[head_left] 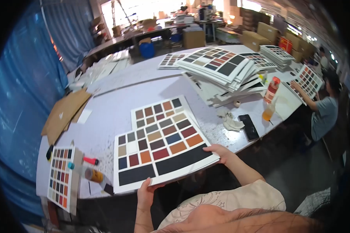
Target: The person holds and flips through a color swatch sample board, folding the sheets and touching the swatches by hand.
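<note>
At our far left, a swatch card point(60, 176) juts past the near edge of the surface point(116, 91), beside a bottle point(93, 175). Our left hand point(147, 189) has its grip closed on the near edge of a colour board point(155, 155), thumb above, fingers hidden underneath. The board sits at the surface's near side, long axis running crosswise and slanting up rightward, wide black swatches toward us; it covers the lower part of a second board point(159, 108). Our right hand's point(221, 152) grip grasps the right corner, fingers likewise hidden. Rightward lies a phone point(249, 127).
</note>
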A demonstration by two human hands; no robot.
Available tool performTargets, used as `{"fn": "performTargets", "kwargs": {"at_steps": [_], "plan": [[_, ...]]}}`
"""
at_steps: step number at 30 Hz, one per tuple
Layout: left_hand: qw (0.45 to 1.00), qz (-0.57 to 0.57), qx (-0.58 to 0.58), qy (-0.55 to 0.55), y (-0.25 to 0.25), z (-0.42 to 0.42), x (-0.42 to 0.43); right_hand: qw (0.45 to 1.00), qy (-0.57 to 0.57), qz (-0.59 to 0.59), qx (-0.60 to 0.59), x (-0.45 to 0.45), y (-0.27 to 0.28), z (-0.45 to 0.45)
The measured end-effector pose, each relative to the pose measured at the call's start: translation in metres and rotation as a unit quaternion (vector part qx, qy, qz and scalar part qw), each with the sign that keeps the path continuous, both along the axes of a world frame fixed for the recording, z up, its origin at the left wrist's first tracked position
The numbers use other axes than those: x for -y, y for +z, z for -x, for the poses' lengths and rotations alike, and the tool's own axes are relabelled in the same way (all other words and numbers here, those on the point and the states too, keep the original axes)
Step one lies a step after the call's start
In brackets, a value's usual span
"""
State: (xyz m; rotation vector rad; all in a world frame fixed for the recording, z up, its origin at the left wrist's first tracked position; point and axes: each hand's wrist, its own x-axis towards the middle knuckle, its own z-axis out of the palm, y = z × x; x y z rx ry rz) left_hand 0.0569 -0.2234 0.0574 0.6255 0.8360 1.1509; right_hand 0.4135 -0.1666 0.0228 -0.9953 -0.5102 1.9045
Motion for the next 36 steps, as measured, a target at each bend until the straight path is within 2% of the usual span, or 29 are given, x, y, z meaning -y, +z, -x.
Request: {"fn": "performTargets", "kwargs": {"at_steps": [2,4,8,10,12,14,15,16,18,19,20,21,22,23,24,26,27,28,29,32,34,36], "plan": [[0.997,0.004,-0.026,0.069,-0.014,0.008,-0.005,0.999,0.018,-0.031,-0.014,0.0,-0.003,-0.002],[0.992,-0.001,-0.045,0.121,-0.005,0.006,-0.005,0.999,0.019,-0.037,-0.023,0.008,0.009,0.001],[0.989,-0.034,0.019,0.14,0.006,0.001,-0.004,0.993,0.013,-0.107,-0.051,0.019,0.018,0.006],[0.991,-0.061,0.034,0.111,-0.004,0.011,-0.014,0.994,0.015,-0.106,-0.01,0.017,0.022,0.003],[0.989,-0.087,0.044,0.111,0.0,0.007,-0.014,0.996,-0.038,-0.062,-0.044,0.014,0.018,-0.003],[0.983,-0.086,0.053,0.153,0.004,-0.001,-0.013,0.985,-0.049,-0.111,-0.119,0.007,0.008,-0.006],[0.984,-0.099,0.052,0.139,0.003,-0.002,-0.011,0.988,-0.057,-0.098,-0.109,0.011,0.012,-0.007],[0.985,-0.11,0.051,0.126,0.004,-0.002,-0.008,0.97,-0.018,-0.164,-0.178,0.014,0.016,-0.005],[0.98,-0.148,0.074,0.114,0.011,-0.011,-0.007,0.939,-0.046,-0.171,-0.294,0.018,0.021,0.006],[0.977,-0.138,0.084,0.139,0.021,-0.021,-0.005,0.93,-0.049,-0.193,-0.309,0.019,0.026,0.015],[0.974,-0.129,0.094,0.16,0.031,-0.031,-0.004,0.892,0.006,-0.24,-0.383,0.013,0.013,0.023],[0.971,-0.13,0.096,0.174,0.031,-0.037,-0.004,0.9,0.05,-0.284,-0.327,0.004,-0.016,0.03],[0.968,-0.137,0.102,0.184,0.023,-0.043,-0.003,0.947,0.005,-0.233,-0.221,0.024,0.011,0.051],[0.966,-0.142,0.108,0.188,0.02,-0.05,-0.008,0.948,0.037,-0.267,-0.169,0.027,0.004,0.069],[0.963,-0.142,0.072,0.218,0.008,-0.056,-0.011,0.937,0.072,-0.29,-0.181,0.033,0.016,0.082],[0.967,-0.162,0.033,0.191,-0.009,-0.073,-0.013,0.919,0.06,-0.369,-0.123,0.034,0.03,0.103],[0.976,-0.167,0.021,0.136,-0.027,-0.07,-0.015,0.937,-0.01,-0.333,-0.101,0.033,0.035,0.111],[0.982,-0.172,0.008,0.084,-0.024,-0.074,-0.018,0.949,-0.076,-0.294,-0.081,0.033,0.044,0.116],[0.959,-0.249,-0.087,0.103,-0.024,-0.083,-0.011,0.949,-0.09,-0.283,-0.107,0.034,0.054,0.119],[0.869,-0.404,-0.285,0.037,0.01,-0.089,-0.013,0.94,-0.129,-0.262,-0.174,0.022,0.092,0.107],[0.774,-0.484,-0.408,0.003,0.026,-0.087,-0.011,0.932,-0.166,-0.252,-0.202,0.008,0.106,0.095],[0.655,-0.547,-0.521,-0.026,0.035,-0.085,-0.016,0.926,-0.204,-0.289,-0.13,-0.008,0.125,0.062]]}}
